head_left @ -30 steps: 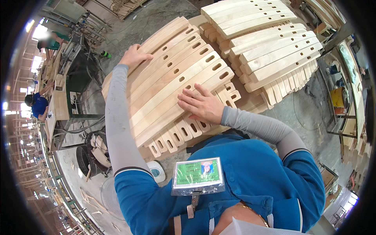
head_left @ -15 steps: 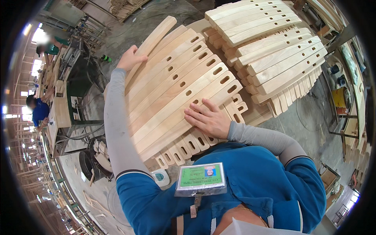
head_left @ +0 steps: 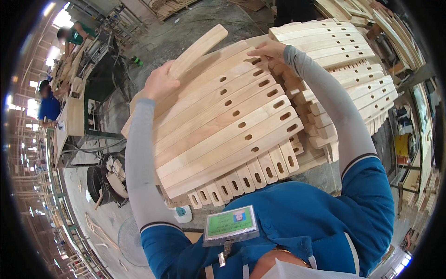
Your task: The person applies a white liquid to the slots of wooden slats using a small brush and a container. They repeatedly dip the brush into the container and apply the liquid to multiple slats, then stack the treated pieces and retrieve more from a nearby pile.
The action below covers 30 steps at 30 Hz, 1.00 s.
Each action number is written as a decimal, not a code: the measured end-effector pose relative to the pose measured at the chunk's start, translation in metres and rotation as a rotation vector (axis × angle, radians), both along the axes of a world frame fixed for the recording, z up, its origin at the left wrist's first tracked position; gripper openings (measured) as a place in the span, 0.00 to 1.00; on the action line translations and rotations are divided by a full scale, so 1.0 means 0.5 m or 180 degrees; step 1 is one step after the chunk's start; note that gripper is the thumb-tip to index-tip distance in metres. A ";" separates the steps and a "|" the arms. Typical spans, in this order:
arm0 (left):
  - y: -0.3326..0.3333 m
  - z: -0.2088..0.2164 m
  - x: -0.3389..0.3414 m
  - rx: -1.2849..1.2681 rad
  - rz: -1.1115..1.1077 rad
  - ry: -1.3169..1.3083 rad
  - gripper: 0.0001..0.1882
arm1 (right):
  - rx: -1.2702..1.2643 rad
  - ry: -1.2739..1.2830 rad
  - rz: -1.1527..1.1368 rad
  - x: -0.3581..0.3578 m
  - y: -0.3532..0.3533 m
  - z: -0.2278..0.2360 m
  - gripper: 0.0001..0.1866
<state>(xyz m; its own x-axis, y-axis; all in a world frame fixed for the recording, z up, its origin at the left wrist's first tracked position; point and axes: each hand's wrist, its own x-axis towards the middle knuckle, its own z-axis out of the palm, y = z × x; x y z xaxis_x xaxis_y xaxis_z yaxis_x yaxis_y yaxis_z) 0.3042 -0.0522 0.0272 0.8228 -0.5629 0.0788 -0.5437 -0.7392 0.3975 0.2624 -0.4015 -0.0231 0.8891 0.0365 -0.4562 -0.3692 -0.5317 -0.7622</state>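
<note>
Wooden slat (head_left: 200,50), pale and smooth, is up in the left hand (head_left: 161,83), fingers wrapped round its near end! It sits tilted at the far left edge of the stack, its free end pointing away from the body, out of line with its neighbours. Right alongside, a neat row of slats (head_left: 204,125) fans out, slots lined up near the right-hand ends. Over at the top of that row, the right hand (head_left: 272,50) is in close, fingers bent and narrow at a slat's end; whether they grip it, you can't tell from here. Beneath, a lower layer (head_left: 237,182) pokes its slotted ends toward the body. Just right, a second stack (head_left: 325,44) stands. Farther out left, a black bucket (head_left: 95,179) is on the floor, and a co-worker in blue (head_left: 49,106) is at a desk (head_left: 69,128).
</note>
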 end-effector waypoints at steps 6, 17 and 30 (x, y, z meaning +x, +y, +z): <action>0.099 0.041 -0.073 0.0002 -0.0041 -0.0178 0.30 | 0.1982 -0.0023 0.0121 0.017 0.004 -0.056 0.14; 0.069 0.042 -0.068 -0.0118 -0.0083 -0.0193 0.29 | 0.0999 -0.0164 0.0446 -0.030 -0.004 -0.039 0.20; 0.056 0.048 -0.040 -0.0029 -0.0005 -0.0532 0.31 | 0.1217 -0.0051 0.0376 0.075 0.003 -0.044 0.21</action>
